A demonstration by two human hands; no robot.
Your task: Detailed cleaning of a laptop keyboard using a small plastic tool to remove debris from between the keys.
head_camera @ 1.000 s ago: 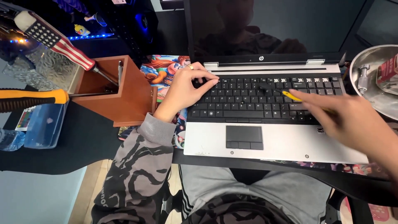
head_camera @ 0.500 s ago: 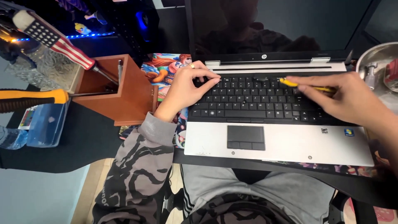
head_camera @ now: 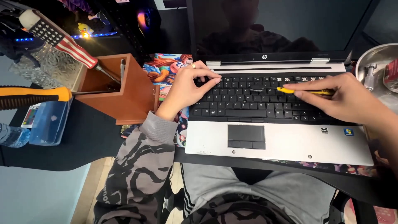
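Thin yellow tool (head_camera: 304, 91), pinched between thumb and fingers of the right hand (head_camera: 344, 97), tip laid low across the upper key rows of the laptop keyboard (head_camera: 257, 99), just right of a loosened black keycap (head_camera: 257, 88). Right hand reaching in from the right edge, wrist low over the silver palm rest (head_camera: 290, 143), knuckles raised, fingers curled around the tool's rear end. Left hand (head_camera: 186, 89) arched over the keyboard's upper left corner, fingertips pressed down on the keys there, a ring on one finger, wrist bent, forearm in a grey and black patterned sleeve (head_camera: 137, 166) rising from below.

Open laptop with dark screen (head_camera: 282, 25) on a black desk (head_camera: 74, 141), over a colourful cartoon mat (head_camera: 163, 68). Left of it, a brown wooden box (head_camera: 124, 89) holding tools, among them a screwdriver with a striped and starred handle (head_camera: 58, 39). Further left, an orange and black handle (head_camera: 33, 96) above a blue plastic case (head_camera: 49, 124). At far right, a metal bowl (head_camera: 371, 58) with small parts. Grey trousers (head_camera: 257, 195) below the desk edge.
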